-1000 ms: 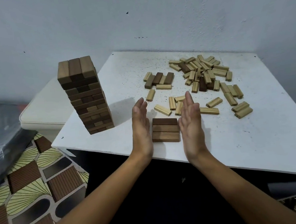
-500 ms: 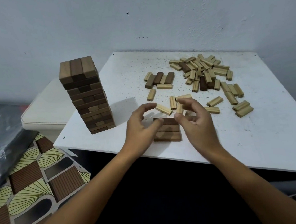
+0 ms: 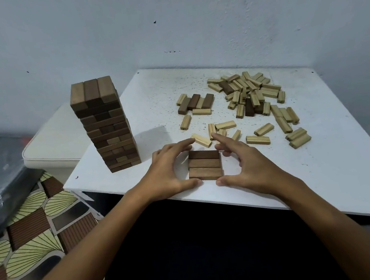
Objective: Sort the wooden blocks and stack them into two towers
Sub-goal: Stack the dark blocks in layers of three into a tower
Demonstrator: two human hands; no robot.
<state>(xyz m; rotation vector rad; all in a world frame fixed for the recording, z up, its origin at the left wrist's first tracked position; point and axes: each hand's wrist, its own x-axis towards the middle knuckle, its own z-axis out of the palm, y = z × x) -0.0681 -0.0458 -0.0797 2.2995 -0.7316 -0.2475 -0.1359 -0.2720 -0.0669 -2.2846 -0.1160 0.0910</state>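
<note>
**Dark layer squared up at the near edge, ready to lift**

I find the white, paint-speckled square table (image 3: 196,82) carrying all the work. Its surface is flat and matte, with chipped dark flecks.

On its left corner stands the tall tower of dark brown wooden blocks (image 3: 106,127), built in crossed layers of three, upright, with smooth faces and sharp corners. A few mid-brown pieces show among the darker ones.

Across the far right lies the loose heap of pale grooved wooden blocks (image 3: 251,92), unsorted, with several dark blocks mixed in. A small cluster of dark and pale blocks (image 3: 196,103) sits just left of it.

Near the front edge rests a flat row of three dark brown rectangular blocks (image 3: 205,165), side by side and touching.

My left hand (image 3: 171,170) and right hand (image 3: 247,163) bracket this row, fingers spread and arched, thumbs near its front corners, forefingers reaching past its far corners. I cannot tell whether the fingertips touch the wood.

I judge the step in hand to be aligning this layer for the dark tower. The next move calls for an even squeeze from both sides, a level lift, and gentle placement crosswise on top. The pale tower is not yet begun.
</note>
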